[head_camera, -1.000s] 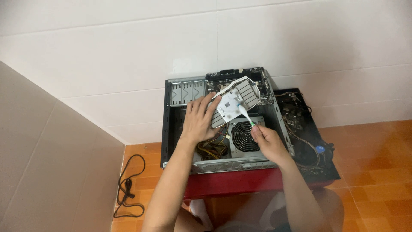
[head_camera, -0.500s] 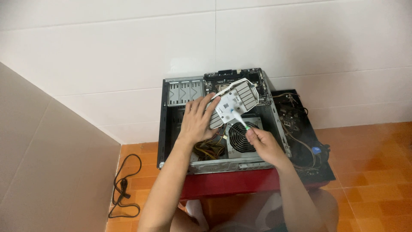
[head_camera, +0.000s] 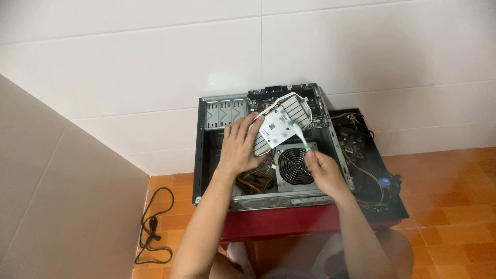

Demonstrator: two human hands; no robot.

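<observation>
Far left, a black power cord (head_camera: 151, 227) lies looped on the orange floor tiles (head_camera: 449, 206), well apart from you. Next, the open computer case (head_camera: 200, 155) sits on a red tabletop (head_camera: 279, 222) against the white tiled wall (head_camera: 155, 67). Your left forearm runs up from bottom centre; your left hand (head_camera: 238, 147) is palm down, fingers spread, its grip pressing the left edge of a white finned heatsink (head_camera: 281, 123) and propping it tilted above the case. Below it sits the grey power supply fan (head_camera: 294, 166), coloured wires (head_camera: 256, 182) just beside. Your right hand (head_camera: 323, 168) comes from lower right, grip clenched on the handle of a white-and-green toothbrush (head_camera: 300, 137), head touching the heatsink face. Far right, a black side panel (head_camera: 372, 155) with loose cables lies beside the case.
</observation>
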